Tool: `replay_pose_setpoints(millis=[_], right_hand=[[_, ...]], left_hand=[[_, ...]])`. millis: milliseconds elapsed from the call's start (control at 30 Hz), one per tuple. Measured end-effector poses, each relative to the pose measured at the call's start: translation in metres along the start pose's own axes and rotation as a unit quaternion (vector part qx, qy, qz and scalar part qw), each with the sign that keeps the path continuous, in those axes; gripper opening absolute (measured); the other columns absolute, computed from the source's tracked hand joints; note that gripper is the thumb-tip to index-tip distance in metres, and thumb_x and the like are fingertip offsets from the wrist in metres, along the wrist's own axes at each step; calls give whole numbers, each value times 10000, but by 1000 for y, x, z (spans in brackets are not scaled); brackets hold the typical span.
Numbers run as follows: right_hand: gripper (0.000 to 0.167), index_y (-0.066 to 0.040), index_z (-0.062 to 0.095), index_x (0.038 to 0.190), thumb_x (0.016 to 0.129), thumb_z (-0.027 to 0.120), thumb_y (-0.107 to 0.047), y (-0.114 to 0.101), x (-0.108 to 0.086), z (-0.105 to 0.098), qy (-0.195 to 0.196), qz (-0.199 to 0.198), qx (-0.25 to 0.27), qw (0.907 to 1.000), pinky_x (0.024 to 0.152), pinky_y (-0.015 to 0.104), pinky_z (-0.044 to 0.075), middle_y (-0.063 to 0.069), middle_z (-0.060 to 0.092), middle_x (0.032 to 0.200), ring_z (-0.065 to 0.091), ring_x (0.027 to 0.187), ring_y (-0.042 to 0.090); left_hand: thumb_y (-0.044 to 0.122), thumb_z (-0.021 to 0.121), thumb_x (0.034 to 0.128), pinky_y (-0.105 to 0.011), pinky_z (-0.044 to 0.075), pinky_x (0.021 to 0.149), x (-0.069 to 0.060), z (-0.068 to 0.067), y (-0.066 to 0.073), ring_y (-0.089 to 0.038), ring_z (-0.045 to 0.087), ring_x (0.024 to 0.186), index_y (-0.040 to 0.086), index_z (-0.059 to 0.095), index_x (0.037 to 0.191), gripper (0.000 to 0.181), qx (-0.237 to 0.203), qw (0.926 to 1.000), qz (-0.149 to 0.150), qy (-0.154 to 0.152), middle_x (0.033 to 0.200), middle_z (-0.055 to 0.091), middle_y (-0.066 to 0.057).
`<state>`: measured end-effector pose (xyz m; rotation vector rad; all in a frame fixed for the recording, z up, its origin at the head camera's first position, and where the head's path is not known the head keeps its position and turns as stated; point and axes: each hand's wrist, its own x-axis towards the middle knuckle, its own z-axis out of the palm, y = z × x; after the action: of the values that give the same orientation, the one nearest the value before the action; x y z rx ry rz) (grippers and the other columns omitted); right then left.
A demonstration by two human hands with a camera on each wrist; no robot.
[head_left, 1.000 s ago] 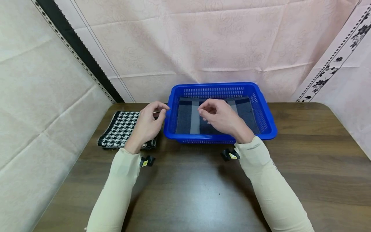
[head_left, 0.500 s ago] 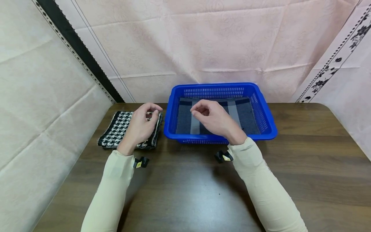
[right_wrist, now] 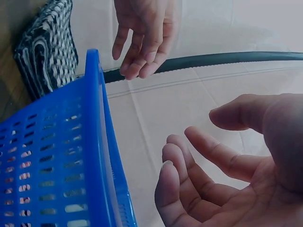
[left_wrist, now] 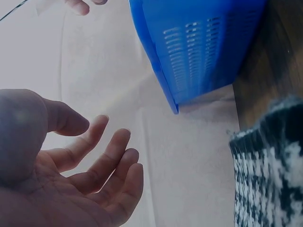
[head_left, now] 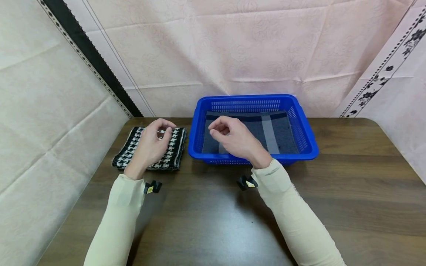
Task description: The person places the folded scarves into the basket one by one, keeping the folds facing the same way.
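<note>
My left hand (head_left: 151, 146) hovers above a folded black-and-white houndstooth scarf (head_left: 174, 155), which lies on the table left of a blue plastic basket (head_left: 253, 159). Its fingers are loosely bent with nothing between them, and in the left wrist view the scarf (left_wrist: 265, 184) sits apart from the palm. Over the left part of the basket is my right hand (head_left: 236, 138), its fingers relaxed and holding nothing. Inside the basket lies a flat dark grey cloth (head_left: 284, 136) with lighter stripes. The right hand covers part of that cloth, the left hand part of the scarf.
A brown wooden table (head_left: 206, 214) carries everything. Behind it hangs a pale patterned cloth backdrop (head_left: 253, 48), close to the basket's far rim. More pale cloth (head_left: 43, 129) slopes along the left side. Dark wrist-camera mounts sit at both cuffs.
Both hands have moved left together. The left hand has shifted further over the houndstooth scarf, and the right hand from the basket's middle to its left part. Basket and scarf stayed put.
</note>
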<state>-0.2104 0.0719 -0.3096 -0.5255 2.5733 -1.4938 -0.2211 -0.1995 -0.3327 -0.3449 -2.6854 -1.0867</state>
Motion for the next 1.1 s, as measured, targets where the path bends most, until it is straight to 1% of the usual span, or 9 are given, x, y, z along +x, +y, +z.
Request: replay_pose_setpoints(millis=[133, 267, 400, 533, 633, 767, 867, 1000, 1100], right_hand=[[189, -169, 669, 1197, 1043, 589, -242, -4, 2, 5, 9, 82, -13, 10000, 970, 411, 501, 33, 660, 1165, 578, 1065, 226], [191, -176, 669, 1202, 1043, 588, -244, -7, 2, 10, 12, 68, 9, 10000, 968, 411, 501, 22, 662, 1165, 579, 1069, 217], [184, -177, 666, 1199, 1045, 586, -237, -12, 1, 16, -36, 79, 98, 9999, 934, 392, 529, 15, 677, 1144, 612, 1042, 199], [207, -145, 660, 1220, 1049, 579, -228, -17, 2, 23, -147, -13, 243, 9996, 898, 378, 561, 18, 685, 1143, 641, 1017, 191], [233, -121, 659, 1239, 1048, 578, -228, -19, 3, 29, -167, -92, 242, 9995, 913, 376, 554, 18, 678, 1161, 630, 1028, 188], [227, -132, 667, 1227, 1043, 586, -238, -19, 6, 36, -143, -99, 141, 9998, 947, 374, 530, 9, 675, 1171, 618, 1042, 179], [207, -156, 672, 1208, 1039, 593, -246, -20, 7, 40, -119, -111, 117, 9998, 952, 371, 525, -1, 677, 1165, 619, 1038, 169], [177, -161, 681, 1171, 1038, 595, -243, -25, 8, 45, -15, -211, 209, 9996, 900, 358, 538, -8, 687, 1105, 637, 982, 155], [152, -153, 693, 1118, 1039, 594, -236, -27, 9, 52, 29, -257, 323, 9991, 832, 329, 548, -9, 708, 1022, 662, 913, 143]], left_hand=[[200, 467, 1067, -507, 500, 990, -2, -6, -4, -298, 612, 1144, 63, 655, 1215, 276, 41, 10000, -47, 19, 1252, 651, -129], [206, 456, 1069, -513, 494, 993, -4, -13, -9, -309, 613, 1142, 61, 655, 1217, 287, 110, 9999, -64, 84, 1247, 653, -140], [211, 454, 1073, -518, 495, 984, -5, -19, -14, -324, 615, 1126, 58, 650, 1224, 290, 204, 9997, -81, 101, 1238, 649, -155], [206, 449, 1073, -523, 486, 989, -5, -24, -17, -324, 602, 1134, 55, 647, 1228, 294, 245, 9995, -127, 148, 1242, 644, -163], [204, 446, 1073, -525, 480, 991, -6, -27, -20, -322, 588, 1147, 49, 644, 1230, 296, 255, 9993, -175, 192, 1248, 639, -165], [225, 441, 1077, -516, 478, 982, -8, -33, -24, -323, 590, 1141, 50, 644, 1237, 312, 322, 9989, -239, 231, 1251, 639, -168], [250, 431, 1078, -489, 473, 930, -10, -39, -27, -324, 615, 1072, 63, 649, 1236, 328, 400, 9984, -276, 278, 1225, 650, -166], [262, 422, 1078, -444, 447, 889, -9, -45, -30, -312, 620, 1016, 76, 650, 1238, 335, 459, 9978, -347, 313, 1211, 655, -170], [254, 421, 1077, -430, 441, 921, -8, -47, -33, -307, 600, 1057, 61, 645, 1239, 336, 447, 9978, -398, 291, 1221, 649, -186]])
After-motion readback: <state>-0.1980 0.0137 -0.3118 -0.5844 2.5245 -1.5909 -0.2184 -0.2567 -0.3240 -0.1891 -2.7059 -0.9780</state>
